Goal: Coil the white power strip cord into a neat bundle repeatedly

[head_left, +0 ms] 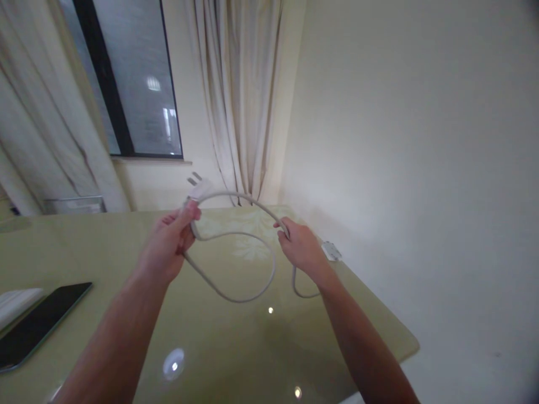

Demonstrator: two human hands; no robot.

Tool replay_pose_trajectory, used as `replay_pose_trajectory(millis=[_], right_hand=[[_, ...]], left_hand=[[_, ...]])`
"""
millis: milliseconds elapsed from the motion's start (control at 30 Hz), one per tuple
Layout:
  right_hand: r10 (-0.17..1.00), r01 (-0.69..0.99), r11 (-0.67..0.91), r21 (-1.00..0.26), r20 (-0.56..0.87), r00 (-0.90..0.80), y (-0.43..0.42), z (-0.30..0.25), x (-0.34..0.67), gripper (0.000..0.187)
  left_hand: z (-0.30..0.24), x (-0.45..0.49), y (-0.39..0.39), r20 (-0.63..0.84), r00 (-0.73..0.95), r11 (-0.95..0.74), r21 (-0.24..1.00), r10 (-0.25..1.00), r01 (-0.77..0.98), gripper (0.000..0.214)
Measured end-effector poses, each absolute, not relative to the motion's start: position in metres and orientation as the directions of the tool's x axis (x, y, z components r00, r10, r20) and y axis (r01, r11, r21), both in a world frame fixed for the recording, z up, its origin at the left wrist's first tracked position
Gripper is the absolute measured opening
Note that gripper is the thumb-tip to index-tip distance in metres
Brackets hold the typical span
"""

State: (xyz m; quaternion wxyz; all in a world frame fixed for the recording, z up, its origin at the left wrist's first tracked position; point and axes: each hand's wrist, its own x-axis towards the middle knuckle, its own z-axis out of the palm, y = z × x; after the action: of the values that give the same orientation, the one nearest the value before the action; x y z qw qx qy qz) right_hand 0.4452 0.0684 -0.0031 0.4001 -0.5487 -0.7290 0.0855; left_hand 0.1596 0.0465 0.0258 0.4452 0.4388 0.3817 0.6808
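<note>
A pale power cord [269, 275] hangs in a loop between my two hands, above the glossy table. My left hand [170, 238] is closed on the cord close to its white plug [200, 188], whose metal prongs point up and to the left. Part of the cord is gathered in that hand's fingers. My right hand [301, 244] grips the cord farther along, its fingers wrapped round it. From there a length drops below the wrist and passes behind the forearm, where it is hidden.
The greenish table [219, 348] meets a bare wall at right. A white socket block [332, 251] sits at its right edge by the wall. At left lie a dark flat slab [46, 320] and a white object [17, 303]. Curtains [240, 101] and a window [135, 78] stand behind.
</note>
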Motion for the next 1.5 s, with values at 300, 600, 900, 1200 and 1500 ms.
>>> replay_pose_trajectory(millis=[300, 600, 900, 1200, 1500], right_hand=[[0.884, 0.629, 0.225, -0.744, 0.427, 0.189, 0.052, -0.057, 0.593, 0.021], [0.966, 0.370, 0.020, -0.929, 0.113, 0.231, 0.003, -0.021, 0.660, 0.034], [0.935, -0.239, -0.042, -0.970, -0.122, 0.333, 0.006, -0.046, 0.568, 0.036], [0.914, -0.488, -0.202, -0.849, -0.343, 0.219, 0.014, -0.118, 0.491, 0.022], [0.916, -0.476, -0.380, -0.793, -0.394, -0.075, -0.006, -0.145, 0.448, 0.025]], left_hand=[[0.048, 0.078, 0.038, 0.190, -0.543, -0.443, 0.811, 0.818, -0.382, 0.039], [0.038, 0.089, 0.048, 0.317, -0.646, -0.502, 0.856, 0.695, -0.120, 0.026], [0.097, 0.126, 0.104, 0.660, -0.357, -0.227, 0.629, 0.661, 0.743, 0.026], [0.038, 0.163, 0.079, 0.677, -0.289, -0.405, 0.671, 0.677, 0.621, 0.034], [-0.093, 0.208, -0.008, 0.432, -0.099, -0.383, 0.867, 0.897, 0.319, 0.050]])
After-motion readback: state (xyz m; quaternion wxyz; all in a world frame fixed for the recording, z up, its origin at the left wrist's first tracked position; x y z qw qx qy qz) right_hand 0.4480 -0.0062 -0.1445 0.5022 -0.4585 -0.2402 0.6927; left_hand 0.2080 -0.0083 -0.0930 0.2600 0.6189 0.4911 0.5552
